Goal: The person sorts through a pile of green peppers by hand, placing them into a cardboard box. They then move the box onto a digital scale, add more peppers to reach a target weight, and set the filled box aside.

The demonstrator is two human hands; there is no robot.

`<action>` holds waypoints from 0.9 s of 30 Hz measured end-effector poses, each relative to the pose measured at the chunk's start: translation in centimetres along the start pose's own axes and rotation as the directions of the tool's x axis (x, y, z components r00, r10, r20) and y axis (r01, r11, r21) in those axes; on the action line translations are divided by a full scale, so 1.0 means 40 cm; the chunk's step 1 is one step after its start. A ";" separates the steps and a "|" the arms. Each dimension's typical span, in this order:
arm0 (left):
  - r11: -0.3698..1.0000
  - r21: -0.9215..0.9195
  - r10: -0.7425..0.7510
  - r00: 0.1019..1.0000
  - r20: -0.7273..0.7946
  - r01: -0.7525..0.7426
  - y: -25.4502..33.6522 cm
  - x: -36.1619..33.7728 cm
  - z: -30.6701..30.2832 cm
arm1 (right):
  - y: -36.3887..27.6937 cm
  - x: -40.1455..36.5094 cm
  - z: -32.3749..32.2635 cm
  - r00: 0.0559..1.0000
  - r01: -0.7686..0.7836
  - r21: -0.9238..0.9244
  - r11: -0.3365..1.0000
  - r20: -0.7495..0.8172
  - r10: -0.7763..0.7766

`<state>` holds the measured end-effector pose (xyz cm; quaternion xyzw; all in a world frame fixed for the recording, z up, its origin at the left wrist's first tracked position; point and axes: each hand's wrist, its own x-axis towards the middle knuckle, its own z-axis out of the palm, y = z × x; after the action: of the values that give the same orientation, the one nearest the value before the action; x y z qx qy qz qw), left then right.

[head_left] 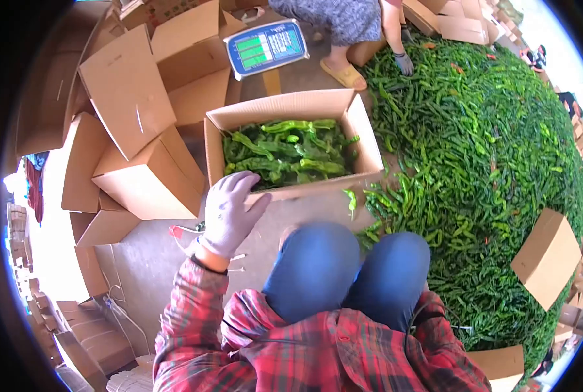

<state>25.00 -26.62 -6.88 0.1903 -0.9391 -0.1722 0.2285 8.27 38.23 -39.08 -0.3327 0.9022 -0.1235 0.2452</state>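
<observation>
An open cardboard box (280,192) stands in front of me, filled with long green peppers (285,149). At its near left corner is my left hand (229,212), in a pale glove. The fingers stretch over the rim and the thumb is spread apart from them, with nothing held in the palm. My right hand is hidden; only its plaid sleeve (432,310) shows, beside my right knee. A few loose green peppers (351,201) lie on the floor close to the box.
A huge heap of green peppers (474,144) covers the right side. Behind the box stands a blue scale display (266,49). Open cardboard boxes (151,179) crowd the left. At the top, another person's gloved hand (404,63) reaches to the heap, near a yellow sandal (343,73).
</observation>
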 end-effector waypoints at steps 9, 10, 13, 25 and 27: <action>0.697 -0.473 -0.667 0.730 -0.150 0.539 -0.203 -0.197 -0.113 | -0.067 -0.054 -0.079 0.974 -0.198 -0.040 0.979 0.106 0.201; 0.623 -0.541 -0.709 0.699 -0.087 0.565 -0.225 -0.233 -0.096 | -0.076 -0.065 -0.087 0.967 -0.230 -0.028 0.973 0.105 0.232; 0.392 -0.729 -0.778 0.625 0.062 0.561 -0.253 -0.325 -0.035 | -0.090 -0.099 -0.108 0.947 -0.306 -0.008 0.952 0.101 0.305; 0.313 -0.252 -0.921 0.357 0.154 0.916 -0.591 -0.741 0.369 | -0.161 -0.170 -0.206 0.860 -0.506 0.016 0.862 0.091 0.503; 0.447 0.021 -0.895 0.447 0.011 0.894 -0.632 -0.738 0.435 | -0.213 -0.162 -0.216 0.831 -0.556 0.092 0.826 0.027 0.556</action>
<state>47.75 -31.56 -42.53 0.6553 -0.7020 -0.2631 0.0930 12.60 36.68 -26.12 -0.0435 0.9531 -0.0903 0.2857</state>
